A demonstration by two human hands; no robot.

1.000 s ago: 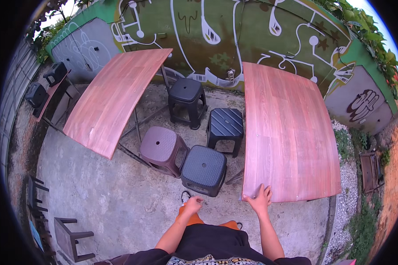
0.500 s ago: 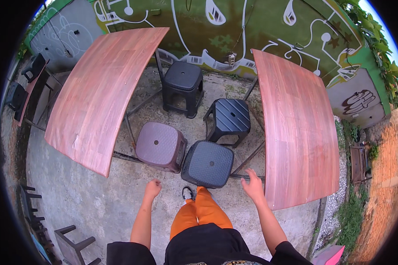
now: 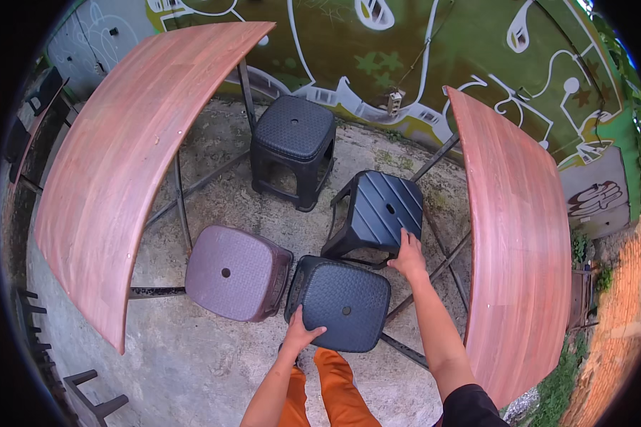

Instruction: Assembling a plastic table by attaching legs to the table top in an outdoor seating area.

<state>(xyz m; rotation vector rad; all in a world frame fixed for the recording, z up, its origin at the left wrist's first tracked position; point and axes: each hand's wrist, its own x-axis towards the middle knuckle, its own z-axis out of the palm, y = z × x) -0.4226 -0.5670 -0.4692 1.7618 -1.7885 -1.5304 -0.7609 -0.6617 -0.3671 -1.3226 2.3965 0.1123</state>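
1. Both grips unclear: half-open left hand point(image 3: 301, 333) touches near stool point(image 3: 350, 295), half-open right hand point(image 3: 409, 257) touches ridged stool point(image 3: 379, 205);
2. near stool's legs mostly hidden;
3. concrete floor point(image 3: 181, 356) beneath; painted wall point(image 3: 335, 53) cropped above.

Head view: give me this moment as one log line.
left hand: on nearest dark stool | right hand: at edge of striped stool | purple stool: left of both | reddish tables: either side

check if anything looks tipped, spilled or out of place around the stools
The near black stool, with the left hand at its edge, seems tilted: its side shows past the far left of its seat, though the fisheye view may exaggerate this. Nothing looks spilled.
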